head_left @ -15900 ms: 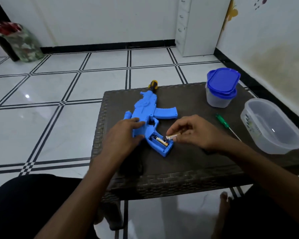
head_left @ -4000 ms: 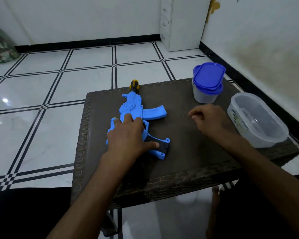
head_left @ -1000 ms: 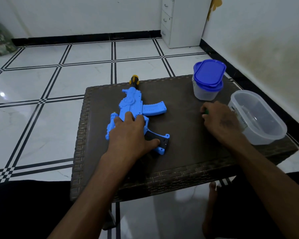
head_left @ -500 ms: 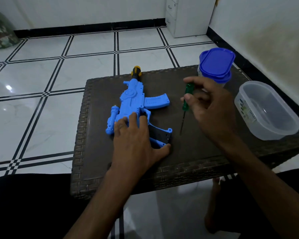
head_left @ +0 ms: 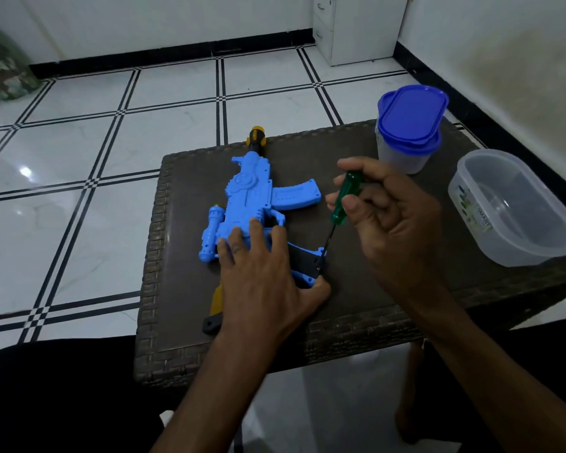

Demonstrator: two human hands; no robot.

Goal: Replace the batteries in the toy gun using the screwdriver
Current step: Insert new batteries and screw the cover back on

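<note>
A blue toy gun (head_left: 249, 197) lies on the dark woven table (head_left: 373, 289), muzzle pointing away from me. A black battery cover (head_left: 304, 261) sits on its grip. My left hand (head_left: 262, 279) lies flat on the gun's rear part and presses it down, thumb beside the grip's end. My right hand (head_left: 392, 217) pinches the green handle of a screwdriver (head_left: 345, 199). The thin shaft slants down and its tip sits at the cover's right edge. The batteries are hidden under the cover.
A small tub with a blue lid (head_left: 410, 125) stands at the table's far right. A clear empty plastic container (head_left: 513, 207) lies tilted by the right edge. A yellow and black piece (head_left: 214, 305) shows under my left wrist. White tiled floor surrounds the table.
My right hand picked up the green screwdriver from beside the clear container and brought it left, lowering its tip onto the battery cover. My left hand stayed pressed on the gun.
</note>
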